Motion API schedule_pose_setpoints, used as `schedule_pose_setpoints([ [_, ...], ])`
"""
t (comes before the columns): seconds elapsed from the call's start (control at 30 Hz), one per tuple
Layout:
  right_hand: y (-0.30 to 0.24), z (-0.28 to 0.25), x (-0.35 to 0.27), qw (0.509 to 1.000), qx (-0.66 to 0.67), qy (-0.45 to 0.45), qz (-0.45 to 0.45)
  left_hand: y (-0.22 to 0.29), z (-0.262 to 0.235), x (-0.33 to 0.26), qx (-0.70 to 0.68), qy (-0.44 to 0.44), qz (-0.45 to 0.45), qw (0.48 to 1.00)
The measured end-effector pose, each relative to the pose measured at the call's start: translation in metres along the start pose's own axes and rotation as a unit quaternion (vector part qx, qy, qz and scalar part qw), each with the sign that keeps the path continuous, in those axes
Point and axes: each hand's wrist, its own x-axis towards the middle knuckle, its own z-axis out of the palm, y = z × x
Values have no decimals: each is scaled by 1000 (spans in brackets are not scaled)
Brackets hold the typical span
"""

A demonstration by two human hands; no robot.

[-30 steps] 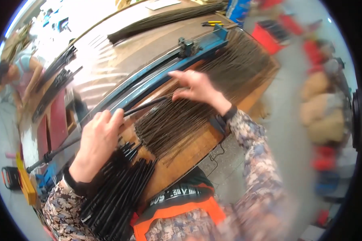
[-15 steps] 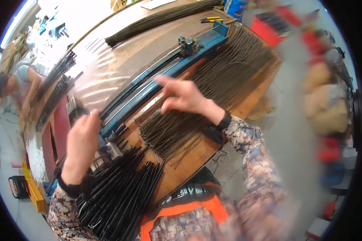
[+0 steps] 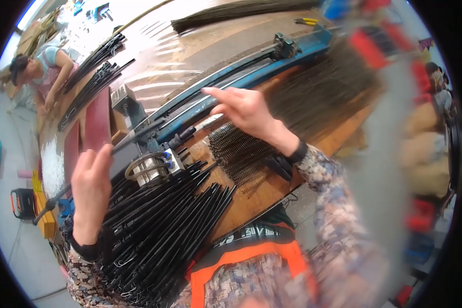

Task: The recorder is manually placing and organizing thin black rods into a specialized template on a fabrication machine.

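On the left, my left hand [image 3: 91, 192] is closed, its fingertips around a long black rod [image 3: 133, 138]. The rod slants from the lower left up toward the blue rail machine [image 3: 195, 114]. Over that rail hovers my right hand [image 3: 249, 114], index finger stretched out and thumb apart below it, with nothing visible between them. Beneath the right hand, a mass of thin dark coiled springs [image 3: 238, 154] covers the wooden bench. A metal clamp block [image 3: 151, 172] with blue fittings sits between my hands.
Black rods [image 3: 174, 220] are heaped at the bench's near edge. A wire bundle [image 3: 236, 14] and yellow-handled pliers [image 3: 306, 21] lie at the back. Another person [image 3: 49, 72] sits at the far left beside more black rods [image 3: 95, 84]. Red bins [image 3: 368, 49] stand right.
The view has swung, so the bench sits further right and lower. The black rod in my left hand now shows clearly. My right hand stays above the rail, index finger still extended.
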Motion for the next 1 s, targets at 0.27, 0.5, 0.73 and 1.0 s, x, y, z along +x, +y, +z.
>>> schedule_pose_setpoints([
  [0.27,39,-13,-14,999,-36,-14,-4,-8,-13,-3,49,53,5,997],
  [0.5,70,4,-10,970,147,-147,122,33,-43,22,114,132,-88,981],
  [0.73,59,6,16,953,239,-178,48,97,-40,-31,79,111,-185,973],
  [1.0,20,42,56,957,72,-279,-26,39,-28,-85,28,109,-216,970],
])
